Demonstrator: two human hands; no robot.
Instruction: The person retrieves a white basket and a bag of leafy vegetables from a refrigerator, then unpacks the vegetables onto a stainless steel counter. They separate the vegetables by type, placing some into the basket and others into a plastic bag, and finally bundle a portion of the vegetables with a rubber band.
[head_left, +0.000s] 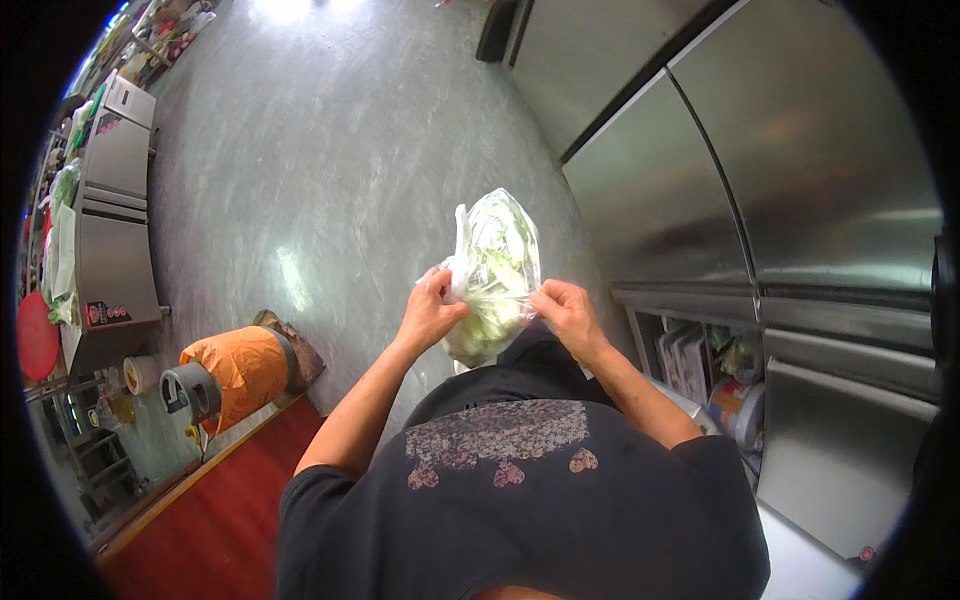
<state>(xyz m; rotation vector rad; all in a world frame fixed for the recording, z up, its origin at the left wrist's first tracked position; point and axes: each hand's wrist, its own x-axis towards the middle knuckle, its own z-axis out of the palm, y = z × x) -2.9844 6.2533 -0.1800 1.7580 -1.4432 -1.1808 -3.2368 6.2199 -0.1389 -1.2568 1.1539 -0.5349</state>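
Observation:
A clear plastic bag (501, 240) hangs in front of my body, with pale green leafy vegetables (484, 330) inside it. My left hand (433, 309) pinches the gathered plastic on the bag's left side, beside a whitish twisted strip. On the opposite side, my right hand (566, 309) grips the plastic between thumb and fingers. Between the two hands the film is pulled into taut creases. The exact kind of vegetable is hard to tell through the plastic.
Tall stainless steel cabinets (810, 165) line the right side, above an open compartment with containers. Steel refrigerated counters (112, 247) stand at the left, bearing produce. A gas cylinder in an orange cover (244, 371) stands near a red surface (217, 502). Grey floor (322, 150) stretches ahead.

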